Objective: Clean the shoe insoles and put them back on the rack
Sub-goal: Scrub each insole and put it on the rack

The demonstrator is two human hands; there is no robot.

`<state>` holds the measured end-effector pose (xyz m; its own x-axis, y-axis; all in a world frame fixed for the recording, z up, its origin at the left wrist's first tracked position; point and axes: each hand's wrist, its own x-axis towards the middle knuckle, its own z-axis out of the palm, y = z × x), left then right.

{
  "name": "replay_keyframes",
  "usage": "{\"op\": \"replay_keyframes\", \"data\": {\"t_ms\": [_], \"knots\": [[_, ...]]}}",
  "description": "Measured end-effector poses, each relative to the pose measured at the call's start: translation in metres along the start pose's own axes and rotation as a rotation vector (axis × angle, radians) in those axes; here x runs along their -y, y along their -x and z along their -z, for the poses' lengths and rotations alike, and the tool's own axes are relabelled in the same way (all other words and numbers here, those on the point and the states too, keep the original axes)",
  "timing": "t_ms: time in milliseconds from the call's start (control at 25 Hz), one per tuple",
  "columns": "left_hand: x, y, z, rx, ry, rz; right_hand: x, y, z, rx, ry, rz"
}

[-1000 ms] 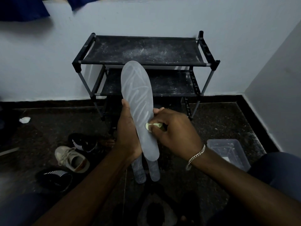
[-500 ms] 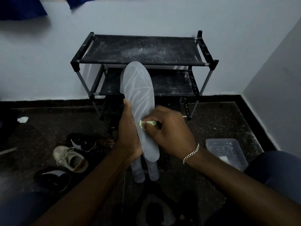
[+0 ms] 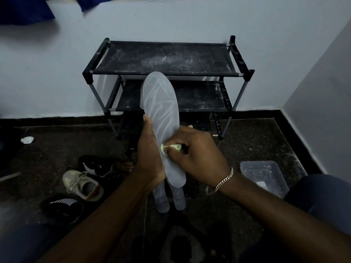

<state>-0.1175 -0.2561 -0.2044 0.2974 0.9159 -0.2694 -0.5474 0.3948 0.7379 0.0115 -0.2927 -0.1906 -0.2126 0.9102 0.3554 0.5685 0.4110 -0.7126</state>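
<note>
One insole (image 3: 161,114) is gripped upright by the left hand (image 3: 150,160), braced as a steady surface for the green cloth (image 3: 171,147) pinched by the right hand (image 3: 199,158).

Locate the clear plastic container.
Head view, right side: the clear plastic container sits on the floor, right of the right hand and nearer than the shoe rack.

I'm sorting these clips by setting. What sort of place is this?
Probably a room corner in a home, used for shoes: a black shoe rack stands against the wall, and shoes lie on the dark floor.
</note>
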Motion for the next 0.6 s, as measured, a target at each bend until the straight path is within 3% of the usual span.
{"op": "replay_keyframes", "data": {"t_ms": [280, 480, 600], "knots": [[0.005, 0.001, -0.007, -0.063, -0.099, -0.042, 0.002, -0.006, 0.003, -0.074, -0.013, -0.002], [-0.002, 0.005, -0.006, -0.049, 0.063, -0.03, -0.002, -0.005, 0.006, -0.038, 0.014, -0.016], [0.002, 0.009, -0.017, -0.046, -0.004, -0.067, 0.0, -0.008, 0.004, -0.082, 0.001, 0.002]]}}
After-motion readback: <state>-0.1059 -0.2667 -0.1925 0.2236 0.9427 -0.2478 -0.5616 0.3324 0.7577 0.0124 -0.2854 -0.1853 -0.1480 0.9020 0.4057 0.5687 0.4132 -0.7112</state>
